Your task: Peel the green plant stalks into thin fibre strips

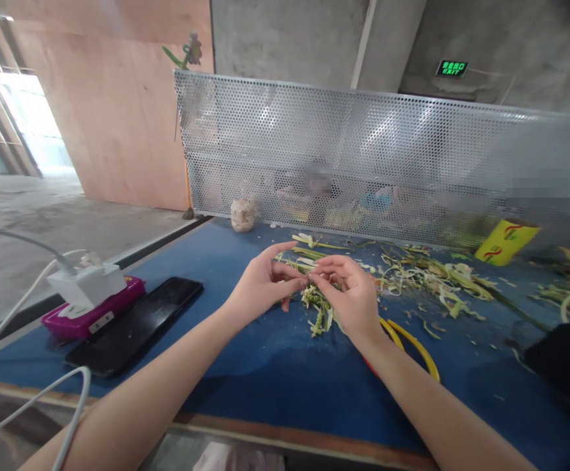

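Observation:
Over the blue table my left hand (265, 281) and my right hand (353, 294) meet, thumbs and fingertips pinched close together. Whatever small piece sits between the fingertips is too hidden to name. Just below and behind the fingers is a sprig of green and pale plant bits (318, 317); whether it hangs from my hands or lies on the table I cannot tell. Long pale-green stalks (314, 253) lie behind my hands. To the right spreads a heap of plant trimmings (422, 278). A yellow and red hoop (419, 347) lies beside my right wrist.
A black phone (140, 324), a purple power strip (122, 301) and a white charger (86, 284) with cables sit at left. A perforated metal screen (285, 137) borders the table's back. Near it stand a pale jar-shaped object (242, 216) and a yellow roll (505, 242).

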{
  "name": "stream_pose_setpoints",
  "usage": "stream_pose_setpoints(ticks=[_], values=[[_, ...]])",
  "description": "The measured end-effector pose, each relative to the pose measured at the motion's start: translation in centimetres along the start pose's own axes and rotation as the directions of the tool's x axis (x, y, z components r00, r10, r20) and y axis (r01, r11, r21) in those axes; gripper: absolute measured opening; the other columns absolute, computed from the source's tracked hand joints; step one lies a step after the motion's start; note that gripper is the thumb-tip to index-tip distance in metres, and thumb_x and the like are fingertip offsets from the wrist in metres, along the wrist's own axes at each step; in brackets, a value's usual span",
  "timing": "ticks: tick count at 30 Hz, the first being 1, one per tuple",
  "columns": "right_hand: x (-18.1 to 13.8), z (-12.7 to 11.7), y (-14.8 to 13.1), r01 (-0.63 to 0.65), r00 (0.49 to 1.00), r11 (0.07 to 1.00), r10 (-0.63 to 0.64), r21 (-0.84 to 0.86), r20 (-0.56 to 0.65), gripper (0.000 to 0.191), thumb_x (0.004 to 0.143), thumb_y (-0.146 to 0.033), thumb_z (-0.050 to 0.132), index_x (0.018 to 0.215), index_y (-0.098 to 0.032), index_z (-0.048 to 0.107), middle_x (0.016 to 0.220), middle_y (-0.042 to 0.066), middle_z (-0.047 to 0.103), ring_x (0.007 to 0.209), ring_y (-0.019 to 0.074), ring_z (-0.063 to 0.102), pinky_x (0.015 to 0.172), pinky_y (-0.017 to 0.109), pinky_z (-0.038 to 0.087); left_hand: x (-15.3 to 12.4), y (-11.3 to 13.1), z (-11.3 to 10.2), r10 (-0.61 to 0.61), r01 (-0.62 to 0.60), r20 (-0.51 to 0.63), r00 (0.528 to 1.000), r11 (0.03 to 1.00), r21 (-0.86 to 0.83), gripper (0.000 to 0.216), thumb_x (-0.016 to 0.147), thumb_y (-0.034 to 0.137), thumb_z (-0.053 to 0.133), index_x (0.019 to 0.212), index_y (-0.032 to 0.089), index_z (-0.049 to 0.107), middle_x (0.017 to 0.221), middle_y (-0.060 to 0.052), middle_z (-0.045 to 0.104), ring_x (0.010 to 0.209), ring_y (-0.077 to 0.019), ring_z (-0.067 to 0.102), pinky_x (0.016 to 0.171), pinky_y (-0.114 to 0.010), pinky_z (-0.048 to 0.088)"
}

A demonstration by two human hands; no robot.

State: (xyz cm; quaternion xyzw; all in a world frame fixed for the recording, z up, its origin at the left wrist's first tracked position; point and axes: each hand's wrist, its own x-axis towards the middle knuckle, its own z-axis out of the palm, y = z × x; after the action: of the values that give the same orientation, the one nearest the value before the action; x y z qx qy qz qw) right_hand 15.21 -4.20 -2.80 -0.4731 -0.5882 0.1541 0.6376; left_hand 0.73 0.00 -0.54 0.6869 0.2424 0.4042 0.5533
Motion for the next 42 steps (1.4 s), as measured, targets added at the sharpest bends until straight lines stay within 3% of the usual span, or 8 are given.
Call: stream_pose_setpoints(ticks=[7,12,17,23,28,33,37,42], values=[[-0.4,-0.2,-0.6,0.146,0.989,0.978,-0.140,-0.152,0.054,0.037,0.074,-0.021,0.055,0.110,-0.022,0.049,0.081,0.003,0.067,0.076,0.0176,0.060,0.063,0.032,0.045,-0.1,-0.1,-0.1,0.027,-0.027,-0.001,1.000,0.998,0.065,0.062,0.067,0.021,0.063,0.122,0.016,0.034,0.072,-0.003,0.064,0.038,-0.0068,0.048,0.036,-0.021,0.043],[-0.6,-0.1,-0.9,0.244,0.970,0.936,-0.234,-0.253,0.069,0.038,0.072,-0.024,0.057,0.110,-0.022,0.050,0.083,0.003,0.067,0.083,0.0188,0.059,0.069,0.033,0.044,-0.3,0.1,0.1,0.030,-0.026,-0.034,0.999,0.995,0.098,0.062,0.066,0.018,0.062,0.121,0.015,0.033,0.073,-0.002,0.062,0.036,-0.0055,0.047,0.035,-0.020,0.043],[-0.4,0.1,-0.7,0.109,0.993,0.972,-0.116,-0.206,-0.023,0.024,0.072,-0.023,0.056,0.095,-0.021,0.056,0.075,0.002,0.067,0.069,0.0164,0.060,0.060,0.030,0.043,-0.3,0.1,0.5,0.047,-0.043,-0.034,0.998,0.993,0.110,0.063,0.066,0.021,0.062,0.122,0.018,0.032,0.071,-0.001,0.060,0.044,-0.0078,0.050,0.033,-0.018,0.043],[0.1,0.0,0.2,-0.078,0.997,0.996,0.079,-0.030,0.019,0.035,0.070,-0.026,0.058,0.103,-0.020,0.052,0.076,0.003,0.067,0.068,0.0174,0.061,0.059,0.031,0.044,-0.3,0.2,0.6,0.036,-0.032,-0.051,0.998,0.997,0.073,0.065,0.065,0.019,0.063,0.122,0.017,0.032,0.070,-0.001,0.060,0.045,-0.0075,0.050,0.033,-0.018,0.043],[0.0,0.0,0.0,-0.114,0.991,0.993,0.115,-0.011,0.073,0.041,0.070,-0.025,0.058,0.110,-0.021,0.049,0.081,0.004,0.068,0.077,0.0188,0.062,0.062,0.031,0.045,-0.4,0.3,0.7,0.030,-0.027,-0.054,0.998,0.999,0.044,0.070,0.063,0.018,0.064,0.125,0.017,0.030,0.069,0.000,0.061,0.041,-0.0059,0.048,0.033,-0.017,0.042],[0.1,-0.4,-0.1,0.120,0.991,0.980,-0.108,-0.157,0.081,0.031,0.073,-0.023,0.056,0.104,-0.022,0.056,0.085,0.004,0.066,0.078,0.0179,0.061,0.064,0.032,0.046,-0.4,0.3,0.7,-0.001,0.001,-0.053,0.999,1.000,-0.007,0.070,0.063,0.015,0.064,0.124,0.015,0.029,0.069,0.001,0.060,0.038,-0.0044,0.045,0.032,-0.017,0.041],[0.3,-1.0,0.1,0.436,0.899,0.819,-0.415,-0.373,0.141,0.015,0.076,-0.022,0.054,0.085,-0.024,0.065,0.089,0.004,0.064,0.085,0.0174,0.058,0.076,0.035,0.045,-0.2,0.1,0.5,0.009,-0.009,-0.069,0.998,1.000,-0.004,0.069,0.064,0.015,0.064,0.124,0.015,0.030,0.070,0.000,0.060,0.038,-0.0040,0.046,0.032,-0.016,0.041],[0.2,-1.2,0.2,0.515,0.851,0.685,-0.479,-0.515,0.213,0.023,0.079,-0.022,0.051,0.100,-0.023,0.061,0.092,0.004,0.064,0.086,0.0177,0.058,0.077,0.034,0.044,-0.1,0.0,0.4,0.033,-0.032,-0.085,0.996,0.999,0.014,0.068,0.064,0.016,0.064,0.124,0.015,0.031,0.070,0.001,0.059,0.039,-0.0047,0.047,0.032,-0.017,0.042]])
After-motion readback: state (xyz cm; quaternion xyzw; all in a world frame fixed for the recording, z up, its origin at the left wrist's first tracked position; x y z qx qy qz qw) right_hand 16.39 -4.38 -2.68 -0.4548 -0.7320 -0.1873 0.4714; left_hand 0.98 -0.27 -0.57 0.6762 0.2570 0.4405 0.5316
